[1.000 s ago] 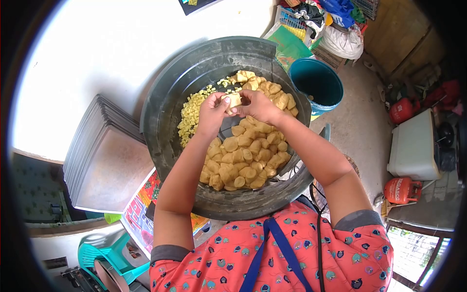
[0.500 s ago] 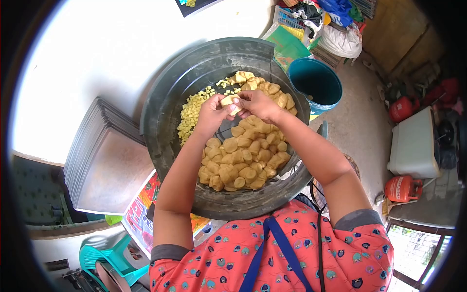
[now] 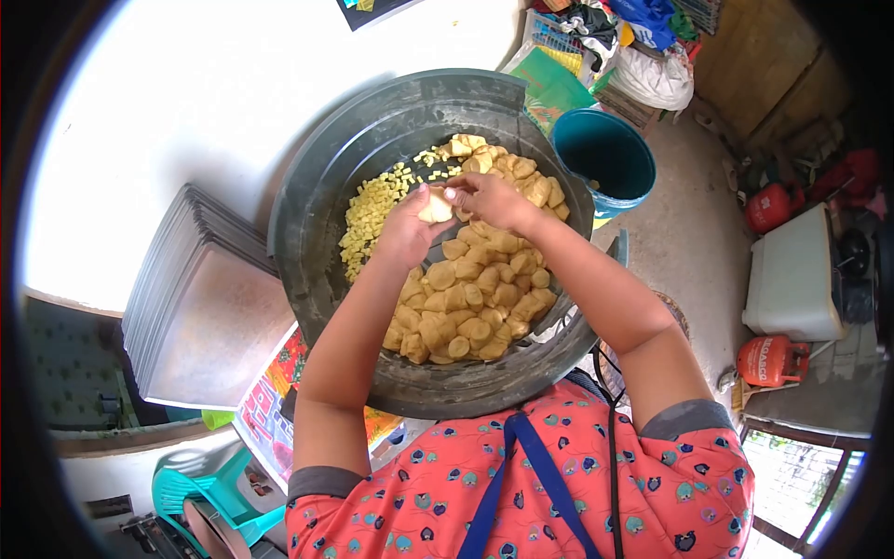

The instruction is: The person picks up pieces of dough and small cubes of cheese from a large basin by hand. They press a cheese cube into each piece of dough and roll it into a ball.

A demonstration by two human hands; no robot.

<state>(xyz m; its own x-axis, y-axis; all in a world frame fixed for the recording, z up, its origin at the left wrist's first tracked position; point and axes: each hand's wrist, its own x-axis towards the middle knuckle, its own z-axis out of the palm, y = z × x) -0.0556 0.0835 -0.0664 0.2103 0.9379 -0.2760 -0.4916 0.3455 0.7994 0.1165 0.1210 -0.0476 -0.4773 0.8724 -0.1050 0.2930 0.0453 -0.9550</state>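
Observation:
A pale piece of dough [image 3: 434, 207] rests between the fingers and thumb of my left hand [image 3: 407, 228], above the middle of a large round black tub [image 3: 321, 200]. My right hand [image 3: 494, 200] meets it from the other side, thumb and fingers closed at its edge. Below and toward me lies a heap of brown-yellow dough pieces [image 3: 470, 298]. More dough pieces [image 3: 535, 186] sit at the tub's far right. Small pale-yellow cubes [image 3: 372, 219], which look like cheese, are piled left of my hands.
A teal bucket [image 3: 605, 158] stands beside the tub at the far right. Stacked metal trays [image 3: 219, 307] lean at the left. Behind the bucket are bags and crates [image 3: 643, 74]. An orange gas cylinder [image 3: 773, 361] and a teal plastic chair [image 3: 209, 489] stand farther off.
My fingers have shifted around the dough piece. It now lies flatter and wider in my left hand, and my right fingers have moved to its right edge.

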